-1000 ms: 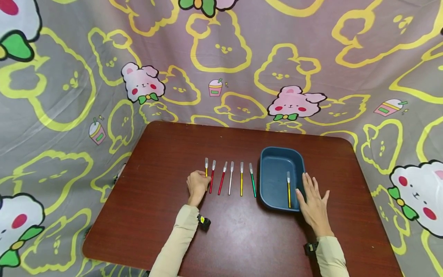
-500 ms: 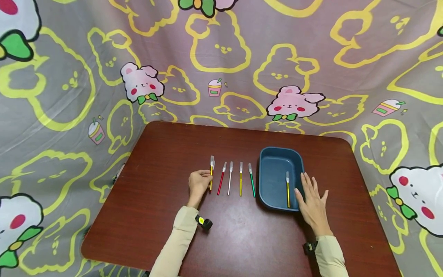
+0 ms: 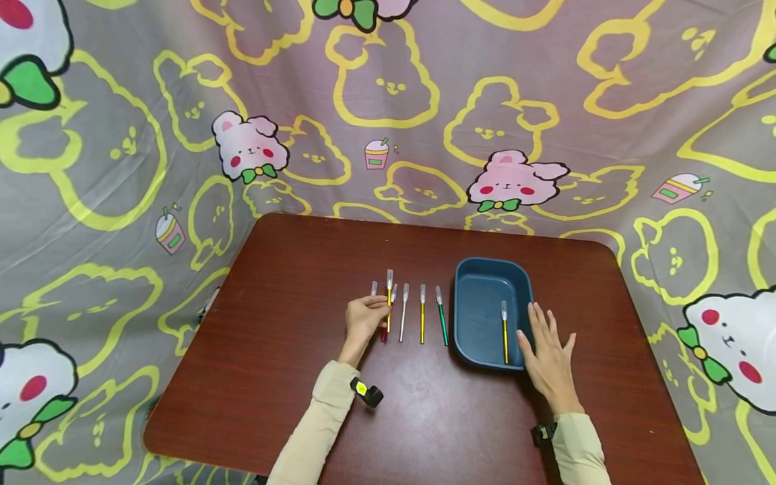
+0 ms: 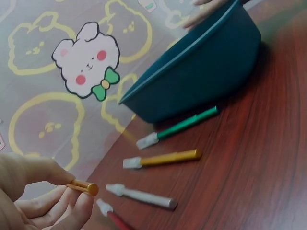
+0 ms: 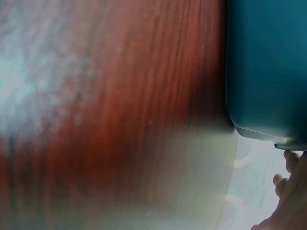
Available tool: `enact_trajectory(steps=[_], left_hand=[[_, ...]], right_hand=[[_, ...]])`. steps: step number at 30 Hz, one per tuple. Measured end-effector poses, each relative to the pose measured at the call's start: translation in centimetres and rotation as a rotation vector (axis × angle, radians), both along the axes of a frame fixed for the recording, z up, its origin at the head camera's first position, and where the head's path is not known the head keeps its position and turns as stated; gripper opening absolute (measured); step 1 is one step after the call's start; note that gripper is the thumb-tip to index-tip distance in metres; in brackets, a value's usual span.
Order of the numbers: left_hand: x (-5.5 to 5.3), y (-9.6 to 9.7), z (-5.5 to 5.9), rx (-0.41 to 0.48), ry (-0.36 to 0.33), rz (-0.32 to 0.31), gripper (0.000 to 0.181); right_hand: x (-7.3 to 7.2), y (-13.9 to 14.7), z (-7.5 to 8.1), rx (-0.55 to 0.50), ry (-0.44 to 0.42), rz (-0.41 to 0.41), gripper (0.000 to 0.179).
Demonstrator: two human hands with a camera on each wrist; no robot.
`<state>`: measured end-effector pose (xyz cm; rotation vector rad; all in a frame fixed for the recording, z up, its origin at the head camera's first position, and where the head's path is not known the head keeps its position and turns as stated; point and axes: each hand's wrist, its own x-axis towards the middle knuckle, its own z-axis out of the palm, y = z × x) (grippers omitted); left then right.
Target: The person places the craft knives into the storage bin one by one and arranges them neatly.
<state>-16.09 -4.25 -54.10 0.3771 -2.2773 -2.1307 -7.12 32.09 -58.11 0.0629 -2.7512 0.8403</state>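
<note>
My left hand [image 3: 366,322] pinches a yellow craft knife [image 3: 389,286] with a clear cap, holding it raised over the row on the table. In the left wrist view the yellow end of this knife [image 4: 86,187] sticks out between thumb and fingers. Beneath and beside the hand lie two red knives, one red knife [image 3: 384,339] partly covered. Further right come a silver knife [image 3: 403,320], another yellow knife [image 3: 422,320] and a green knife [image 3: 442,320]. My right hand [image 3: 550,364], fingers spread, touches the right side of the blue bin [image 3: 475,323]. Inside lies a yellow knife [image 3: 506,340].
The brown table [image 3: 291,283] carries everything. A patterned cloth [image 3: 412,87] hangs around its back and sides. In the right wrist view the bin's wall [image 5: 268,62] stands close to the camera, and the tabletop [image 5: 120,86] fills much of the rest.
My left hand has lifted the leftmost yellow craft knife and carried it rightward over the red ones. My right hand stays at the bin.
</note>
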Motion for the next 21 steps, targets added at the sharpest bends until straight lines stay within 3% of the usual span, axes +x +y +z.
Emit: enact_trajectory(steps=[8,21], left_hand=[[0.2,1.6,0.7,0.066,-0.005,-0.056,0.026],[0.5,5.2,1.4,0.092,-0.032,-0.177,0.027]], right_hand=[[0.0,0.1,-0.3,-0.012,0.000,0.002,0.069],[0.1,0.1,0.2,-0.001,0.007,0.004,0.068]])
